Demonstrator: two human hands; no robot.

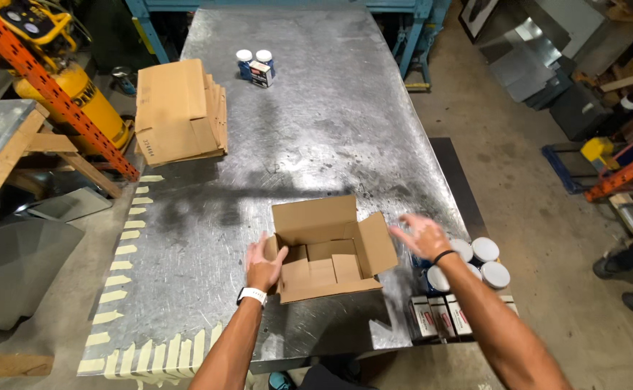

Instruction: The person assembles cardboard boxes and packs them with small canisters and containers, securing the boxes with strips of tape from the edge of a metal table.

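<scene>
Box: an open cardboard box [327, 249] stands on the metal table [316, 130] near its front edge, top flaps spread, bottom flaps folded in and visible inside; nothing is in it.
Left hand: the left hand [264, 264] lies against the box's left wall, fingers curled round the edge of the left flap, steadying it.
Right hand: the right hand [421, 235] hovers just right of the box's right flap, fingers spread and loose, grasping nothing; it is blurred, so its exact pose is hard to read.
Jars: a cluster of white-lidded jars [479, 261] sits right of the box, below the right hand, at the table's right edge; three small printed cartons [439, 316] lie in front of them.
Far jars: two more white-lidded jars with a small carton [256, 66] stand well beyond the box, toward the table's far end.
Flat stock: a stack of flattened cardboard boxes [179, 112] rests beyond and left of the box, at the table's left edge.
Done, as judged: one box is set up and open.
Left, as judged: the box is unfilled and unclosed; the jars beside it are all outside it, and the flat stack is not yet set up.
Surroundings: a yellow air compressor [78, 90] stands far left of the box, off the table.
</scene>
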